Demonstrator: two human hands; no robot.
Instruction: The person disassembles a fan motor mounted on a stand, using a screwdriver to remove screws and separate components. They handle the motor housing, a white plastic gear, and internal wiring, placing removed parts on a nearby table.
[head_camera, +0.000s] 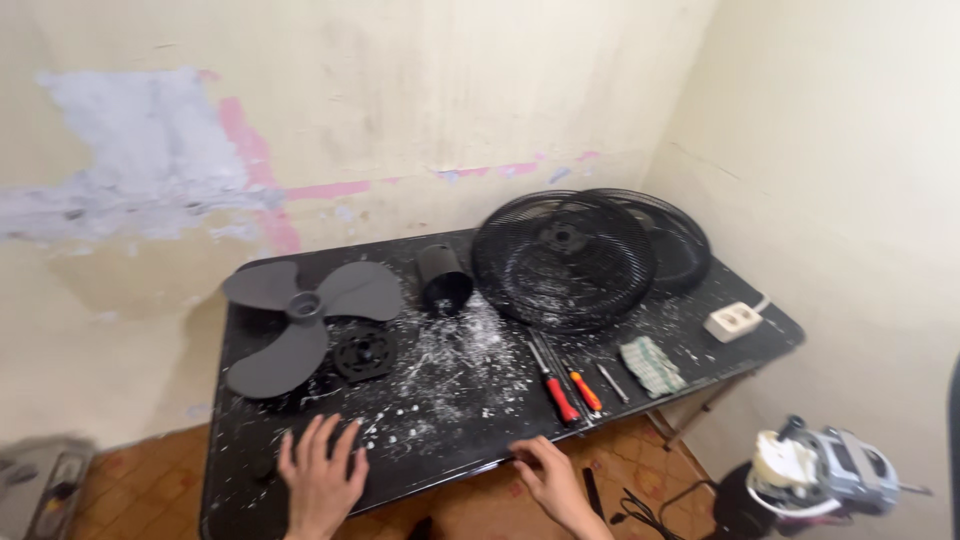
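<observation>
Our left hand (320, 480) lies flat, fingers spread, on the black table (440, 400) at lower left of frame. Right hand (550, 480) curls on the front edge, holding nothing. Red screwdriver (555, 385) sits just above-right of it, handle near, shaft running up-left; right hand's closer.

Table (440, 400): black, speckled white. Fan blade (300, 315): plain dark grey. Fan grilles (565, 260): black wire, radial pattern. Screwdrivers (570, 390): red and orange handles. Power strip (733, 321): cream-white. Wall (400, 100): pale yellow, grey and pink patches.
</observation>
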